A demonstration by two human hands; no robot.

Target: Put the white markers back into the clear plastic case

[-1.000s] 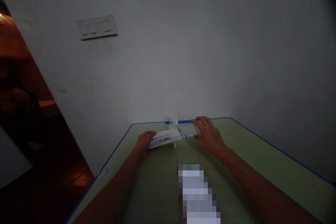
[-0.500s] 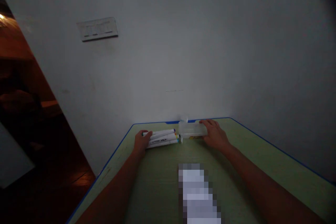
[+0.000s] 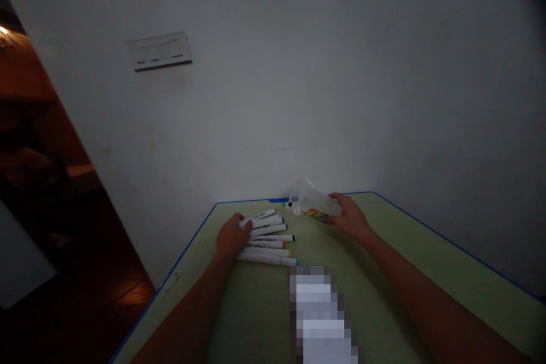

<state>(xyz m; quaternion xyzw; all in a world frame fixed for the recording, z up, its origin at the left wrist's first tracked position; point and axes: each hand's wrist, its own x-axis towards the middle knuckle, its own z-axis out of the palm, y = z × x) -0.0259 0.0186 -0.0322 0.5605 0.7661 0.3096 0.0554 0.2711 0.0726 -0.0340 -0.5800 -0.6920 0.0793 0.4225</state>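
Several white markers (image 3: pixel 268 239) with coloured caps lie fanned out on the green table (image 3: pixel 384 273) near its far edge. My left hand (image 3: pixel 230 237) rests flat on their left ends. My right hand (image 3: pixel 350 217) holds a clear plastic marker case (image 3: pixel 313 203) lifted a little off the table and tilted, to the right of the markers. One marker tip still shows at the case's open left end.
The table has a blue rim (image 3: pixel 187 244) and stands against a pale wall (image 3: pixel 298 68) bearing a switch plate (image 3: pixel 158 50). A blurred white patch (image 3: pixel 322 313) lies on the table nearer me. A dark floor drops away at the left.
My right hand pulled the clear case rightward off the markers and lifted it. The bundle of markers spread out into a fan under my left hand.
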